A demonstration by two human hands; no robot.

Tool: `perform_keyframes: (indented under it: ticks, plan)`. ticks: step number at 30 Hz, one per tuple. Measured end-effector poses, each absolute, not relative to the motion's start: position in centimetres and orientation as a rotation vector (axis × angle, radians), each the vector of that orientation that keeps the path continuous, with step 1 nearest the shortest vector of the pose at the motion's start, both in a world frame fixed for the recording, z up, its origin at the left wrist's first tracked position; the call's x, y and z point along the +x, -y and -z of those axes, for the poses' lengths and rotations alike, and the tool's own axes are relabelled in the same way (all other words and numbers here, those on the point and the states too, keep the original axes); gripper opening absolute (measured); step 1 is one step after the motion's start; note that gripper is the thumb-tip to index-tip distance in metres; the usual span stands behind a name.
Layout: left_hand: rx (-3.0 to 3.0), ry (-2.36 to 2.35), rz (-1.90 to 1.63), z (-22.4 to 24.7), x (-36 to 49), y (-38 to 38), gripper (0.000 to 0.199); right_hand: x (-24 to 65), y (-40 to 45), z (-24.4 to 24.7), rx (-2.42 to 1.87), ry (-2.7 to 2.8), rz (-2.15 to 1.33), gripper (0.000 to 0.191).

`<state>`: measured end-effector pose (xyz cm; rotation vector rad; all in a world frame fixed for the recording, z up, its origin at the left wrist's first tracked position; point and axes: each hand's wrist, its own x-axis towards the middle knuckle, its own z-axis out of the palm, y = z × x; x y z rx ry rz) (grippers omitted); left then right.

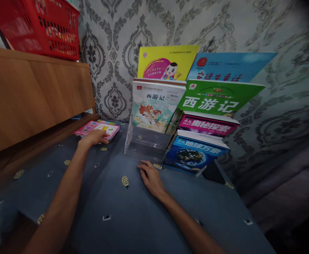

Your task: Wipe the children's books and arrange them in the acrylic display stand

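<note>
My left hand (96, 137) lies over a pink book (114, 129) at the left back of the cloth, its fingers closed at the right edge of the cover. Another book seems to lie under the pink one. My right hand (151, 178) rests on the cloth with loosely bent fingers apart, holding nothing. Just beyond it stands a clear tiered rack (146, 150). Its left column bears a white book (154, 106) in front of a yellow book (167, 61). The rack's lowest left tier shows no book.
The rack's right column holds a light blue book (231, 63), a green one (220, 97), a magenta one (207, 124) and a dark blue one (194, 153). A wooden cabinet (38, 95) with a red basket (56, 31) borders the grey pineapple-print cloth (88, 208). Patterned wall behind.
</note>
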<state>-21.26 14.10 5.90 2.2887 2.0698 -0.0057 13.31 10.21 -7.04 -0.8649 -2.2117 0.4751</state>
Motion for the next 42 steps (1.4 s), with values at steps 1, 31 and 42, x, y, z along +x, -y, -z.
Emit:
perform_keyframes:
  ticks: [1, 31, 42]
  plan:
    - [2.277, -2.068, 0.0, -5.9, -21.5, -14.1, 0.055, 13.3, -10.2, 7.1, -0.863, 2.21, -0.472, 0.029]
    - [2.4, -2.225, 0.043, -4.6, -15.1, -3.1, 0.045, 13.3, -9.9, 6.8, -0.874, 2.194, -0.517, 0.03]
    - [2.6, -1.933, 0.177, -0.4, -7.4, 2.1, 0.027, 13.2, -9.8, 6.7, -0.86, 2.189, -0.484, 0.031]
